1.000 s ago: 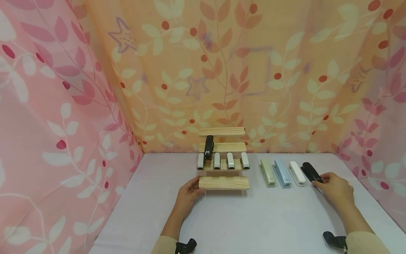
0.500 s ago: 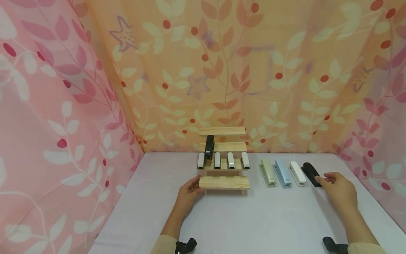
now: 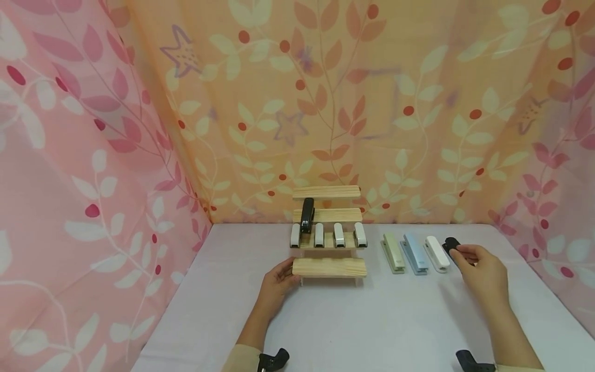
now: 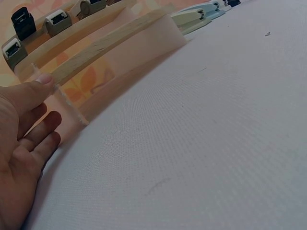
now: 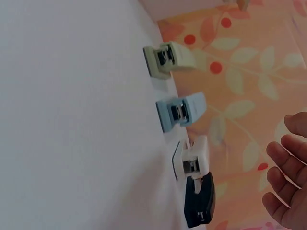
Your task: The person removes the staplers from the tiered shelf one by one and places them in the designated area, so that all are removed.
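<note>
At the left end of a tiered wooden rack (image 3: 329, 267), my left hand (image 3: 275, 287) holds the lowest board. The left wrist view shows the thumb on the board's end, with the other fingers loosely curled below. My right hand (image 3: 485, 271) hovers by a black stapler (image 5: 200, 201), partly covering it in the head view. In the right wrist view its fingers are apart from the stapler and hold nothing. Left of the black stapler, a white stapler (image 3: 437, 254), a light blue stapler (image 3: 415, 254) and a pale green stapler (image 3: 393, 254) lie in a row.
On the rack, several small white staplers (image 3: 338, 235) line a middle tier, and a larger black stapler (image 3: 307, 214) leans across two tiers. A white cloth covers the table (image 3: 372, 320). Patterned curtains (image 3: 325, 103) stand behind and at both sides.
My right hand let go of the black stapler, drew back slightly right, then moved left and forward over it. The left hand stays at the rack's end.
</note>
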Action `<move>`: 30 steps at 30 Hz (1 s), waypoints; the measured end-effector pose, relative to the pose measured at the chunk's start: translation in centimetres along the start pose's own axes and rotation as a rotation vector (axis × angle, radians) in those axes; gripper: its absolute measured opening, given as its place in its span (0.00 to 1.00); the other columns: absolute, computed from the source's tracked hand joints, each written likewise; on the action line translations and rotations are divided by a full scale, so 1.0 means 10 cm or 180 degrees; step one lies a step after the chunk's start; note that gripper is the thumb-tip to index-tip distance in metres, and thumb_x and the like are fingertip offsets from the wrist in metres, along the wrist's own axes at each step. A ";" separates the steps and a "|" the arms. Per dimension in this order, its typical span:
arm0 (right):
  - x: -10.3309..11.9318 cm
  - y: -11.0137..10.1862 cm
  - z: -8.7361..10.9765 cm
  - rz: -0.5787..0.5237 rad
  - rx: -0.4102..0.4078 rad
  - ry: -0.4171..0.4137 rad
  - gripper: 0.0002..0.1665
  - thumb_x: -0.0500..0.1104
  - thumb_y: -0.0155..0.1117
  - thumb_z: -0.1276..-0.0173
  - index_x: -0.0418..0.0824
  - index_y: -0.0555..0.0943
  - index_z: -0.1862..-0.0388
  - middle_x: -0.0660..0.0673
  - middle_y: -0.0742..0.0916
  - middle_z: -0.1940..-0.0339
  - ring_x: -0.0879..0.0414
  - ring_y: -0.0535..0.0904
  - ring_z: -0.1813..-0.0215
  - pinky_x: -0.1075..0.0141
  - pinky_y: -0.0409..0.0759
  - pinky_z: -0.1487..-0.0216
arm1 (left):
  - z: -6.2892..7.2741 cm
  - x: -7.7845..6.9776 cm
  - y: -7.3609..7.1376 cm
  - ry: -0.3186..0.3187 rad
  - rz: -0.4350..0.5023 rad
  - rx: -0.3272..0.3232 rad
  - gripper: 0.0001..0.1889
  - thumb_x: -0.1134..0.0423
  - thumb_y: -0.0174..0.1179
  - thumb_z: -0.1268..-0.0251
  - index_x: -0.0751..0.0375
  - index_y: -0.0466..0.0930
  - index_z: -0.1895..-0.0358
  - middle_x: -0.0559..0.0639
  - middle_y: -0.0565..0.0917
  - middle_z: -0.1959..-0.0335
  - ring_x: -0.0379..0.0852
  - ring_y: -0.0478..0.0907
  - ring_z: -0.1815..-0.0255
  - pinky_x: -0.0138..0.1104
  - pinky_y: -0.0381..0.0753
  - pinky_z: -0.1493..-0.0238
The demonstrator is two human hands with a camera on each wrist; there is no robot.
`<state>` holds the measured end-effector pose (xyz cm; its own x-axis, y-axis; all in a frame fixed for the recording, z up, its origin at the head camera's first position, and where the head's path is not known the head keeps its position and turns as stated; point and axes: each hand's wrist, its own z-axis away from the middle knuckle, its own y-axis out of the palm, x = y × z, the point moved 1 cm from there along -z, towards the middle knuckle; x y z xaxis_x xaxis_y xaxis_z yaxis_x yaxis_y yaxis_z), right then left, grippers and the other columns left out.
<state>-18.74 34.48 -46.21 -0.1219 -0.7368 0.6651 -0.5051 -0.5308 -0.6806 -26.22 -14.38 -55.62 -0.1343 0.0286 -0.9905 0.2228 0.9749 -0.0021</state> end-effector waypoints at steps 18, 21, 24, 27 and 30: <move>0.92 0.47 0.16 -0.0446 -0.0097 -0.0579 0.21 0.50 0.66 0.25 0.37 0.84 0.44 0.36 0.89 0.51 0.39 0.79 0.46 0.45 0.74 0.50 | -0.01 0.02 0.00 -0.0028 0.0016 0.0004 0.37 0.60 0.72 0.36 0.61 0.68 0.25 0.57 0.76 0.30 0.53 0.76 0.32 0.29 0.81 0.39; 1.06 0.57 0.17 -0.0508 -0.0096 -0.0711 0.19 0.49 0.67 0.26 0.37 0.84 0.45 0.37 0.89 0.52 0.39 0.79 0.45 0.42 0.74 0.46 | -0.01 0.01 0.00 -0.0022 0.0021 0.0005 0.36 0.60 0.72 0.36 0.61 0.69 0.25 0.58 0.77 0.30 0.53 0.77 0.32 0.29 0.82 0.39; 1.21 0.66 0.18 -0.0612 -0.0057 -0.0842 0.18 0.47 0.69 0.27 0.36 0.84 0.47 0.38 0.90 0.54 0.40 0.79 0.45 0.42 0.73 0.44 | 0.00 0.00 -0.01 -0.0019 0.0020 -0.0019 0.36 0.61 0.72 0.36 0.62 0.69 0.26 0.59 0.77 0.30 0.54 0.76 0.32 0.29 0.81 0.39; 1.36 0.75 0.18 -0.0670 -0.0044 -0.0990 0.17 0.46 0.71 0.29 0.37 0.85 0.48 0.40 0.90 0.55 0.41 0.78 0.46 0.44 0.73 0.45 | -0.01 -0.01 -0.01 -0.0011 0.0001 -0.0034 0.36 0.62 0.72 0.36 0.61 0.70 0.26 0.58 0.77 0.31 0.53 0.76 0.32 0.29 0.81 0.39; 1.51 0.82 0.18 -0.0708 0.0035 -0.1075 0.17 0.46 0.73 0.31 0.38 0.86 0.48 0.41 0.90 0.54 0.42 0.78 0.45 0.45 0.73 0.44 | -0.01 0.00 0.00 -0.0014 -0.0020 -0.0029 0.35 0.61 0.72 0.36 0.60 0.70 0.26 0.57 0.77 0.30 0.53 0.76 0.32 0.29 0.81 0.39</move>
<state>-23.16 18.28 -42.33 0.2778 -0.6986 0.6593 -0.4781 -0.6959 -0.5359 -26.33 -14.39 -55.64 -0.1313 0.0216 -0.9911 0.2130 0.9770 -0.0070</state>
